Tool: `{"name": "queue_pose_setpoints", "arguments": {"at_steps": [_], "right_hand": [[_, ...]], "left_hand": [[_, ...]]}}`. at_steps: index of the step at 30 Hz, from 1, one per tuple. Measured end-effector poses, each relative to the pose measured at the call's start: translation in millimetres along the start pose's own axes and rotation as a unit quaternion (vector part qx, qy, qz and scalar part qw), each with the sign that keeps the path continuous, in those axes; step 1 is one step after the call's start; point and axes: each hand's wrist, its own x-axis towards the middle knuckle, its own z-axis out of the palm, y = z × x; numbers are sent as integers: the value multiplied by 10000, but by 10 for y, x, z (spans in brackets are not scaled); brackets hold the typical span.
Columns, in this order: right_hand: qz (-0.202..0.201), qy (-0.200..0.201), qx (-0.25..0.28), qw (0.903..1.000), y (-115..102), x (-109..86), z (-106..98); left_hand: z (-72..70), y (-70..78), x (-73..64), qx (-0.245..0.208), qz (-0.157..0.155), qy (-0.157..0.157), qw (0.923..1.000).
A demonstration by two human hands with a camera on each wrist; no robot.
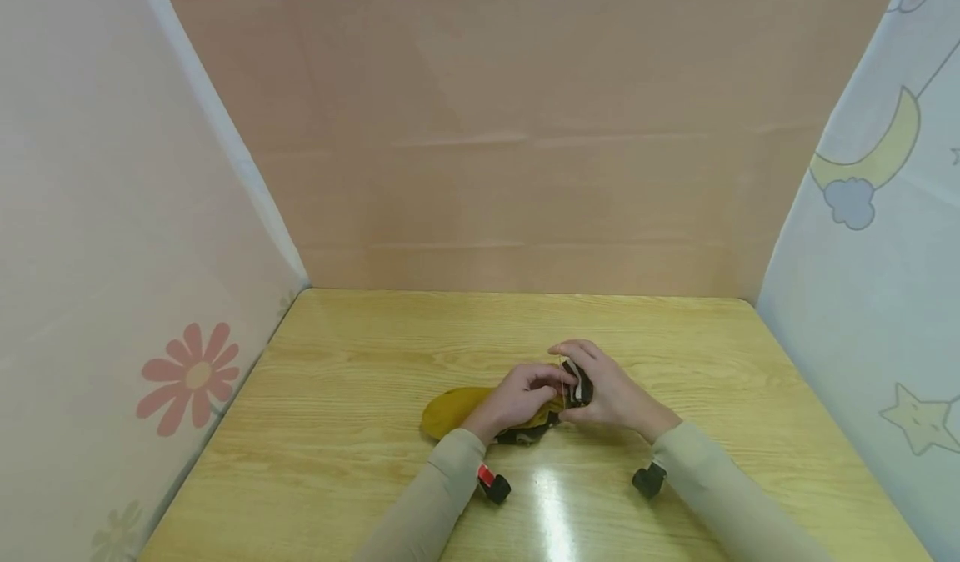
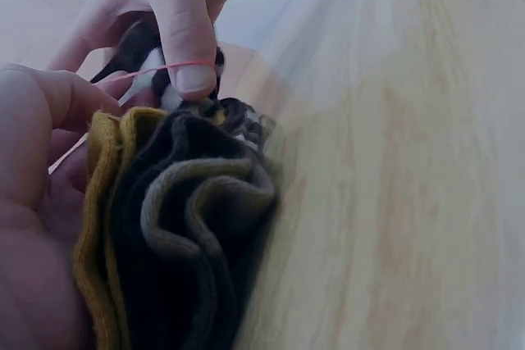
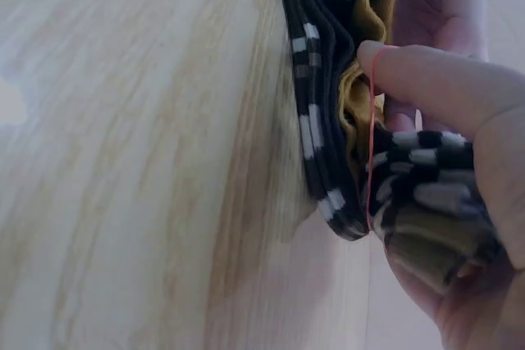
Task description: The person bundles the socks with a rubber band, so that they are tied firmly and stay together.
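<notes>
A bundle of socks lies across the middle of the table, with a mustard sock (image 1: 448, 413) on top and dark ones beneath. My left hand (image 1: 517, 399) grips the bundle near its right end. In the left wrist view, folded dark sock cuffs (image 2: 176, 243) show beside the mustard layer. A black sock with white checks (image 3: 308, 108) is visible in the right wrist view. Over the bundle's checked end curls my right hand (image 1: 611, 388), with a thin red rubber band (image 3: 372, 141) stretched from its thumb tip across the socks.
The wooden table (image 1: 345, 345) has a pinkish backdrop (image 1: 525, 128) behind it. Printed cloth walls stand at the left (image 1: 97, 212) and right (image 1: 885, 295). Black wrist straps (image 1: 495, 487) show at both sleeves.
</notes>
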Motion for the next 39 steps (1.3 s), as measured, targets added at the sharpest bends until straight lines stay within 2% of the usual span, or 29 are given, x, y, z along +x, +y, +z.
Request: {"name": "queue_pose_setpoints", "arguments": {"at_steps": [3, 6, 9, 13, 15, 16, 18, 19, 20, 21, 23, 25, 27, 30, 36, 39], "right_hand": [[-25, 7, -169, 9999, 6, -1, 7], [-38, 32, -292, 9996, 16, -3, 19], [-8, 46, -457, 9989, 34, -6, 34], [7, -4, -450, 9990, 65, -1, 44], [10, -73, -381, 9992, 79, 4, 39], [22, -125, -339, 9993, 87, 5, 34], [47, -227, -295, 9993, 104, 7, 23], [48, -274, -306, 9991, 115, 4, 19], [52, -317, -320, 9990, 126, 2, 14], [63, -354, -327, 9988, 139, 0, 8], [47, -416, -352, 9985, 165, -4, -2], [21, -487, -350, 9982, 185, -5, -16], [7, -556, -331, 9979, 205, -4, -31], [13, -674, -246, 9974, 238, -8, -44], [234, -807, 155, 9963, 319, -64, -41], [375, -790, 478, 9950, 354, -91, -37]], "left_hand": [[10, -4, 6, 120, -80, -58, 9999], [32, -17, 9, 46, -148, 115, 9998], [63, -39, 12, -298, -274, 643, 9971], [85, -56, 2, -655, -308, 1533, 9855], [67, -45, -30, -584, -230, 1711, 9833], [50, -43, -52, -365, -174, 1696, 9847], [-2, -35, -108, 335, 29, 1409, 9895], [-34, -26, -147, 810, 129, 1157, 9899], [-68, -19, -190, 1340, 244, 873, 9868], [-101, -15, -232, 1898, 382, 594, 9793], [-157, -7, -319, 2842, 620, 116, 9567], [-202, 11, -406, 3440, 629, -209, 9366], [-241, 29, -479, 3695, 523, -351, 9271], [-292, 66, -564, 3833, 346, -497, 9217], [-386, 103, -634, 4317, 628, -761, 8966], [-419, 110, -646, 4374, 656, -819, 8931]]}}
